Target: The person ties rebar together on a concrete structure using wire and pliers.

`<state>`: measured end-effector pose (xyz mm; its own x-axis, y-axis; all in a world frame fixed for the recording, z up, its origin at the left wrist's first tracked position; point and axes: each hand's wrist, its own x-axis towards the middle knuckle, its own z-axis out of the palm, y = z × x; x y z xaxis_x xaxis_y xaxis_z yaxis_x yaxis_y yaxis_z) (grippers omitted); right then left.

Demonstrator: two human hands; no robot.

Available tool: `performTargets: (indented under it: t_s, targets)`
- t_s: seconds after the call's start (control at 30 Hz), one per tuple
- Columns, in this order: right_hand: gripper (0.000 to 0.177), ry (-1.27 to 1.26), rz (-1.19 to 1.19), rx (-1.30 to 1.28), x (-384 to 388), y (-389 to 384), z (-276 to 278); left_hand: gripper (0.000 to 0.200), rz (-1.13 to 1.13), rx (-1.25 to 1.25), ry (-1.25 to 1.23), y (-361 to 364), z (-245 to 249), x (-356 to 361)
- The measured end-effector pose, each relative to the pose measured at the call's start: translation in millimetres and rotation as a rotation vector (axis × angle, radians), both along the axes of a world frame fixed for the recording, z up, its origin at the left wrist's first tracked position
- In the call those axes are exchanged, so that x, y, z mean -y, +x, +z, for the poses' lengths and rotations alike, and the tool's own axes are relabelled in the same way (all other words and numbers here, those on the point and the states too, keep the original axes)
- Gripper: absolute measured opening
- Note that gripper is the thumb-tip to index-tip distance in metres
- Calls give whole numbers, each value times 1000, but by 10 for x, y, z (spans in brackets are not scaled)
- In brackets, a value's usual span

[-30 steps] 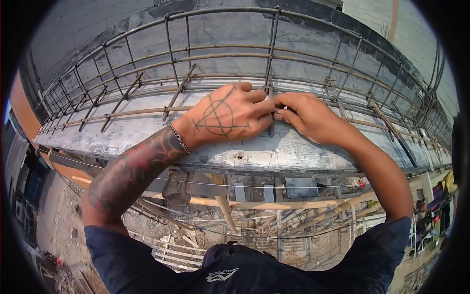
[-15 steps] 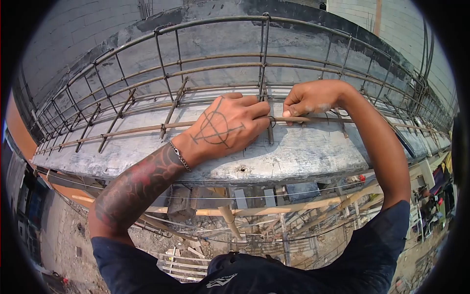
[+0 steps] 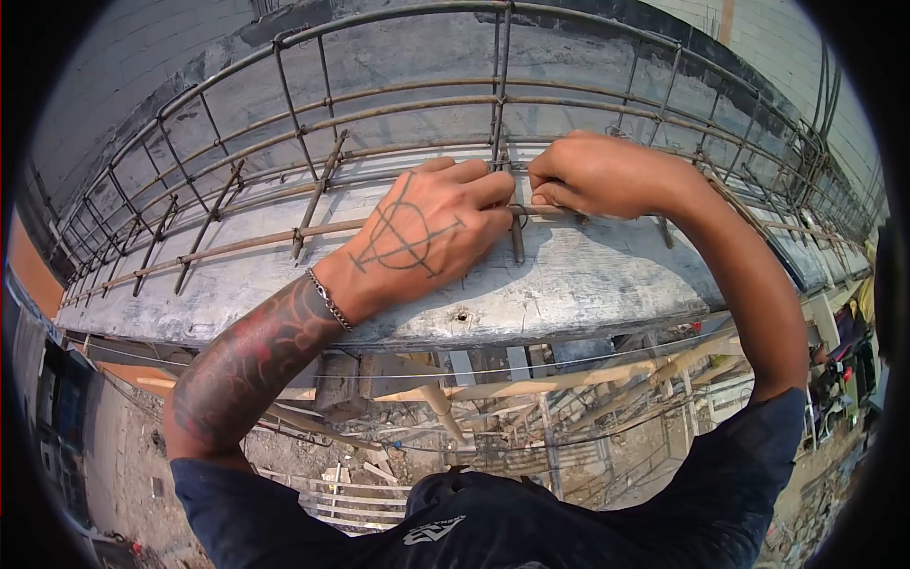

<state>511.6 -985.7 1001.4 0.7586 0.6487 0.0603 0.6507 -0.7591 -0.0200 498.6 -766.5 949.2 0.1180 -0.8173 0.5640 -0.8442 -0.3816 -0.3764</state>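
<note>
My left hand (image 3: pixel 434 226), with a drawn circle mark on its back, is closed over a long horizontal rebar (image 3: pixel 251 243) where it meets a short cross bar (image 3: pixel 518 248). Its fingertips are hidden behind the knuckles. Just to its right, my right hand (image 3: pixel 602 175) is closed in a bent-wrist pinch above the same rebar; whatever lies between its fingers is hidden. A thin tie wire loop (image 3: pixel 522 218) shows at the crossing between the two hands. The hands are close together but apart.
A rebar cage (image 3: pixel 299 133) stretches across a grey board (image 3: pixel 559 284), with upright stirrups behind my hands. A grey wall (image 3: pixel 398 66) stands behind it. Below the board's front edge are bamboo poles (image 3: pixel 540 379) and rubble ground (image 3: pixel 427 427) far down.
The view has shifted so the cage sits higher and slightly left. My right hand has turned over, its thumb and fingertips now less visible. My left hand keeps its place on the rebar.
</note>
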Motion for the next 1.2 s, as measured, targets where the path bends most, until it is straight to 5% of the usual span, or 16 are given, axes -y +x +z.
performTargets:
  t_s: [0.27, 0.47, 0.5, 0.6, 0.9, 1.07, 1.2]
  targets:
    - [22, 166, 190, -92, 72, 237, -185, 9, 43, -115, -61, -21, -14, -1]
    - [40, 282, -41, -382, -35, -52, 57, 9, 44, -116, -70, 22, -36, 12]
    - [43, 412, 248, -322, -78, 37, -83, 9, 22, -128, -98, 30, -45, 16]
    - [43, 153, 133, -509, 10, 139, 11, 7, -15, -86, -115, 46, -38, 28]
    - [38, 177, 70, -629, -38, 186, 45, 8, 3, -179, -95, 44, -14, 6]
    - [30, 314, 15, -585, -38, -13, -44, 9, -13, -202, -108, 67, 29, -53]
    - [24, 191, 158, -147, -31, -111, -111, 9, -17, -236, -99, 82, 61, -43]
